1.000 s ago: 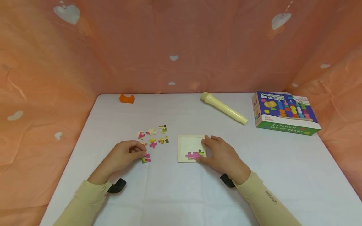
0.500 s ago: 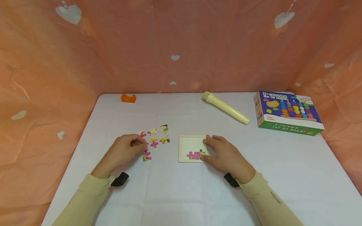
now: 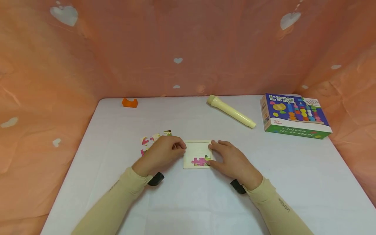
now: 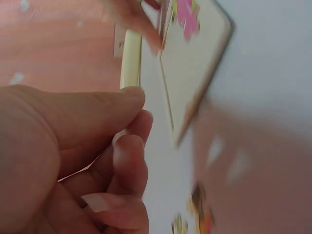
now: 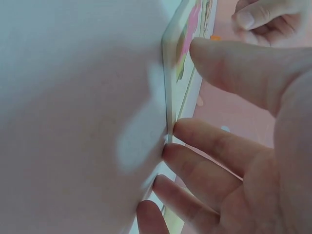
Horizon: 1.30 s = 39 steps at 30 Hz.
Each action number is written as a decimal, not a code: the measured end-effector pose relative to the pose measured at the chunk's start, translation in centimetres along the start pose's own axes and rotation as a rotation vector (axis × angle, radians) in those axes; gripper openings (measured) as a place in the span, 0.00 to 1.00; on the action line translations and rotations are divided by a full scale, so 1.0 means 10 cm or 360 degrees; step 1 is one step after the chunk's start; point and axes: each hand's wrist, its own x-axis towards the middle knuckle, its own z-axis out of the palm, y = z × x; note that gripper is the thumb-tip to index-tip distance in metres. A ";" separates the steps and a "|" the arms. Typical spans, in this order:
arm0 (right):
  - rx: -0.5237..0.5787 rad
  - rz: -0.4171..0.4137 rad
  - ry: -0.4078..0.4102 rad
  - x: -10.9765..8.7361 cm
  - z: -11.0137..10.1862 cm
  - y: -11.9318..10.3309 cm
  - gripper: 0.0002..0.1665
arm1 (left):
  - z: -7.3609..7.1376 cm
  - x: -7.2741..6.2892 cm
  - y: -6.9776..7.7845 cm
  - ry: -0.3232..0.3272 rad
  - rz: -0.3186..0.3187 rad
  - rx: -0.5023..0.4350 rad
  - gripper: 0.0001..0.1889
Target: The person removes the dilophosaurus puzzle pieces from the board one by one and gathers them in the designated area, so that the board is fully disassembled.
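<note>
A small square wooden puzzle tray [image 3: 196,149] lies at the middle of the table. Joined pink and green jigsaw pieces [image 3: 199,162] fill part of its front right. My right hand [image 3: 233,163] rests at the tray's right edge, fingers spread and fairly straight. In the right wrist view its thumb [image 5: 229,66] lies over the tray top, beside the pieces. My left hand [image 3: 161,151] is at the tray's left edge, thumb and fingertips together; nothing shows clearly between them in the left wrist view. Several loose jigsaw pieces [image 3: 145,141] lie behind it, partly hidden by hand and forearm.
At the back right is a boxed bead set [image 3: 296,114]. A pale yellow tube [image 3: 232,111] with a wider end lies at the back, and an orange notched block [image 3: 130,103] near the back left edge. A patterned cloth [image 3: 188,45] hangs behind the white-covered table.
My left hand has moved right, from the loose pieces to the tray's left edge. The right hand stays at the tray's right edge, and the joined pieces look the same.
</note>
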 end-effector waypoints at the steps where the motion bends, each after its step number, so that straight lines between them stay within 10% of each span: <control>1: -0.0003 0.0001 0.0002 0.00 0.00 0.00 0.36 | 0.04 0.02 0.05 -0.0022 0.0010 0.0002 0.02; 11: 0.0003 -0.0029 0.0018 0.03 0.01 -0.04 0.36 | 0.31 0.11 0.26 -0.0120 -0.0034 0.0131 0.06; 39: -0.0048 -0.0039 0.0069 0.00 0.03 -0.01 0.36 | 0.43 0.11 0.29 -0.0146 -0.0098 0.0129 0.10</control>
